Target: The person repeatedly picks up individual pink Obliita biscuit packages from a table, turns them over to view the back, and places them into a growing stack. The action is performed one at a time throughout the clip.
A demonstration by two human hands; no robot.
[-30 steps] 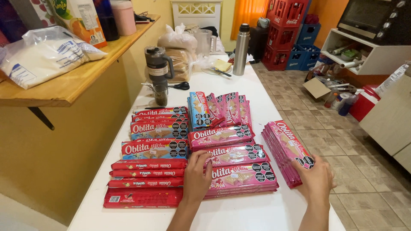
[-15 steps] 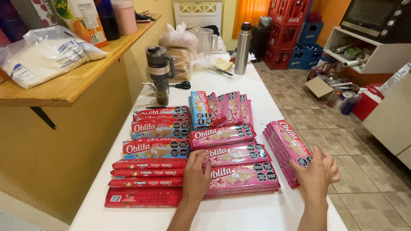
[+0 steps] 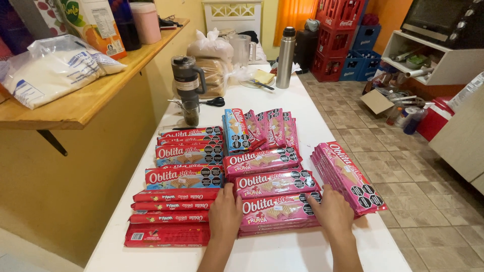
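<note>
As both hands flank it, lower centre: left hand (image 3: pixel 225 216) + right hand (image 3: pixel 333 214) flat, unclenched vs pink wafer pack stack (image 3: pixel 276 212). Prob light, crushable, slick wrap; hold by short ends.

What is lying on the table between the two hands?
In the head view, a stack of pink wafer packs lies between the left hand and the right hand. Both hands touch its ends on the white table.

A tall silver flask (image 3: pixel 285 58) stood far back on the white table (image 3: pixel 302 252). Black scissors (image 3: pixel 216 102) lay near a dark mug (image 3: pixel 187 79). Red crates (image 3: pixel 337 38) were stacked behind.
</note>
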